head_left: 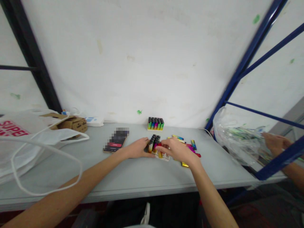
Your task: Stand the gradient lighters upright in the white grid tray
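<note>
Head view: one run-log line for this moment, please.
left hand steadies lighter tray | right hand on tray's lighters | loose lighters right | table

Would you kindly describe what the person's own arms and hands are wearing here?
Nothing shows on them: the left hand and right hand are bare, without gloves, rings or a watch, and both forearms are uncovered as far as the frame's lower edge, with no sleeve in view.

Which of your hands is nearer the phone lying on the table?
Left. The left hand rests just right of the phone; the right hand is farther right, past the lighter tray.
</note>
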The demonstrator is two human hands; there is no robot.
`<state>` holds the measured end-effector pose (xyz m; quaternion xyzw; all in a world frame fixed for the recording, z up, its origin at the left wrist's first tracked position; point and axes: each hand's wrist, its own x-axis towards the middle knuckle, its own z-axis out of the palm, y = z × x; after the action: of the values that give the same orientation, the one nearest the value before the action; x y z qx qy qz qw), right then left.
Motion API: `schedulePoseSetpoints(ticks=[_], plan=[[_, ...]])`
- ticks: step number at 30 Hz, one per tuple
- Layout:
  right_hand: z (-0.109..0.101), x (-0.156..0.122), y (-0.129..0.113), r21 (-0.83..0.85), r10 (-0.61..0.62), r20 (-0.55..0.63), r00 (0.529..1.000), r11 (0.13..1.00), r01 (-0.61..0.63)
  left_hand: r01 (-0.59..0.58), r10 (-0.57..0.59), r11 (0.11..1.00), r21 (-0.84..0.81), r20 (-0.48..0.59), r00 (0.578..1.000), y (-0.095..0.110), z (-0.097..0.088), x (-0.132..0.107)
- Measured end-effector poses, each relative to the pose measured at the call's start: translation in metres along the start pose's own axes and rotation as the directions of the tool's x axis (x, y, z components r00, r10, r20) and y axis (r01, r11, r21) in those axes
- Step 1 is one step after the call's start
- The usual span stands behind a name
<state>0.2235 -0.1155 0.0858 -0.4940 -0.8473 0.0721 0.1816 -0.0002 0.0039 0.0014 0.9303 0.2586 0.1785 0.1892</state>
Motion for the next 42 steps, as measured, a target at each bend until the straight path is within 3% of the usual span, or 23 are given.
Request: schedulePoseSetpoints(ticks=[6,12,18,24,30,32,35,39,42], plan=[[0.009,0.002,0.012,0.036,0.008,0.006,1.000,0.999,-0.009,-0.014,0.014,1.000,0.011,0.009,1.000,0.000,0.000,0.000],[0.015,0.010,0.005,0.048,0.055,0.083,0.995,0.997,-0.059,-0.009,0.009,1.000,0.020,0.003,1.000,-0.002,0.001,0.000],[0.017,0.014,-0.001,-0.065,0.059,0.082,0.995,0.996,-0.053,-0.001,0.001,1.000,0.005,0.014,1.000,-0.002,0.001,0.000],[0.025,0.016,0.002,-0.221,0.142,0.099,0.985,0.968,-0.118,-0.001,0.001,1.000,0.024,-0.001,1.000,-0.003,0.001,0.000],[0.031,0.015,0.006,-0.027,0.171,0.151,0.974,0.985,-0.169,-0.012,0.011,0.999,0.050,0.009,1.000,-0.002,0.001,0.000],[0.023,0.011,0.013,0.032,0.143,0.136,0.980,0.988,-0.148,0.000,0.000,0.999,0.043,0.007,1.000,-0.003,0.002,0.001],[0.002,0.000,0.035,0.093,0.155,0.015,0.988,0.983,-0.156,0.019,-0.019,0.999,0.051,0.003,1.000,-0.006,0.003,0.001],[-0.027,-0.022,0.081,0.073,0.277,-0.107,0.955,0.960,-0.270,0.020,-0.020,0.998,0.058,-0.003,1.000,-0.010,0.005,0.001],[-0.032,-0.033,0.118,-0.006,0.368,-0.186,0.911,0.927,-0.376,0.038,-0.038,0.997,0.071,-0.001,0.999,-0.010,0.005,0.001]])
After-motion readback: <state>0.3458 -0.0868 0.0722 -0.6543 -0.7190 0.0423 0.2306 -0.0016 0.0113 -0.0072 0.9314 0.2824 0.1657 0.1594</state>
